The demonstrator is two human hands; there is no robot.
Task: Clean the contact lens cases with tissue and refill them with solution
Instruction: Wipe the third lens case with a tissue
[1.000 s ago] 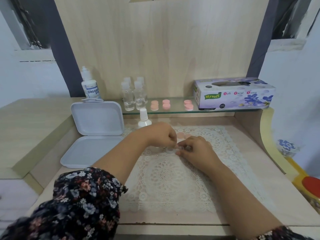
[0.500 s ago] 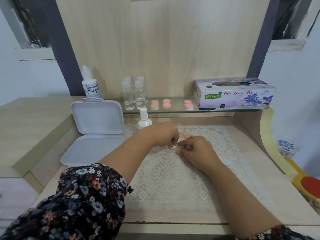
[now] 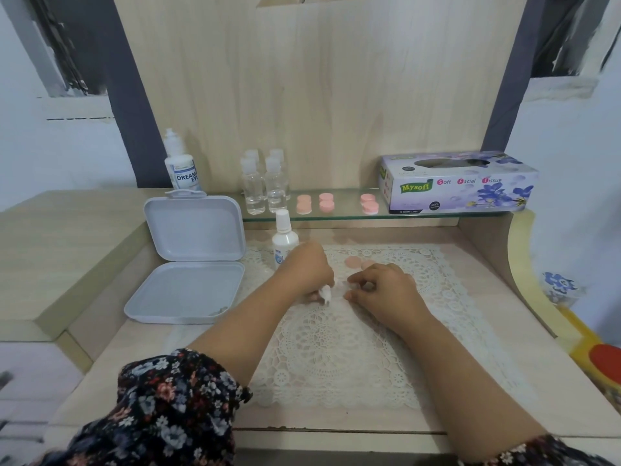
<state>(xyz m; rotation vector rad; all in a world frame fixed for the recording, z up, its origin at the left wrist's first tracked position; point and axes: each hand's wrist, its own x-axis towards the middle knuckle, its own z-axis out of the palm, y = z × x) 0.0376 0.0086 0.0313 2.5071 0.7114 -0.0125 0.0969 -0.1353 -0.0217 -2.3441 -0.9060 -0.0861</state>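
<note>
My left hand grips a small wad of white tissue low over the lace mat. My right hand rests on the mat just to its right, fingers curled and pinching something small and clear that I cannot make out. Two pink lens case caps lie on the mat behind my right hand. A small white solution bottle stands behind my left hand. Several more pink lens cases sit on the glass shelf.
An open white plastic box lies to the left of the mat. The shelf holds a Dream Eye solution bottle, several clear small bottles and a tissue box. A red-lidded container sits at the right edge.
My left hand has drawn a little left and back from my right hand, and the tissue wad now shows below its fingers. My right hand has stayed in place.
</note>
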